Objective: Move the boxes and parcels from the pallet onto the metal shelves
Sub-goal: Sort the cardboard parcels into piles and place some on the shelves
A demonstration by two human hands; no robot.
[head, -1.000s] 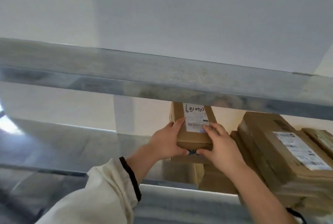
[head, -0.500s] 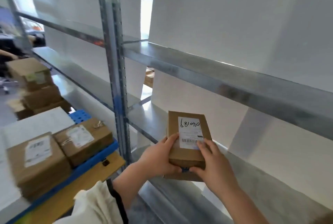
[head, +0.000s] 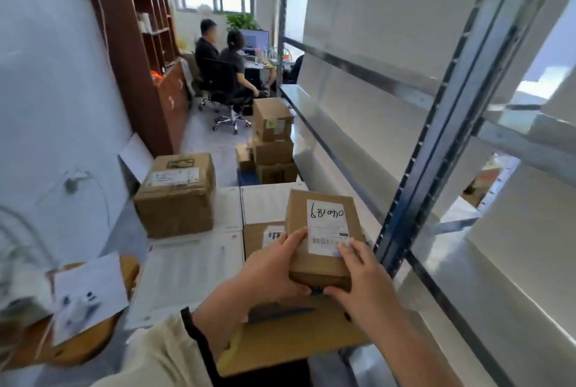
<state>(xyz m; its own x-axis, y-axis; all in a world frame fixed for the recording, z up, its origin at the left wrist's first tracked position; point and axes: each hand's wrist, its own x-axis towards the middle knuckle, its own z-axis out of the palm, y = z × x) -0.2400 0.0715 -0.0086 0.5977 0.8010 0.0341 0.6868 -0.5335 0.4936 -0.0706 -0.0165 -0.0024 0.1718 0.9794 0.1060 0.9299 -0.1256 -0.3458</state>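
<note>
A small brown cardboard box (head: 324,265) with a white label and handwritten digits is held in front of me by both hands. My left hand (head: 268,271) grips its left near corner, thumb on top. My right hand (head: 364,280) grips its right near corner, thumb on the label. The box hangs above the pallet stack, left of the blue upright (head: 436,137) of the metal shelves (head: 358,125). A larger taped parcel (head: 177,196) sits on flat white boxes (head: 187,271) on the pallet. Another brown parcel (head: 258,237) lies just beyond my left hand.
A stack of brown boxes (head: 274,140) stands on the floor beside the shelf's far end. Two people sit on office chairs (head: 227,90) at a desk in the back. A brown bookcase (head: 149,53) lines the left wall. A flattened carton (head: 290,343) lies below my hands.
The view has swung left, from the shelf bay with parcels to the pallet and the room. Both hands keep the same hold on the small box, which has come away from the shelf.
</note>
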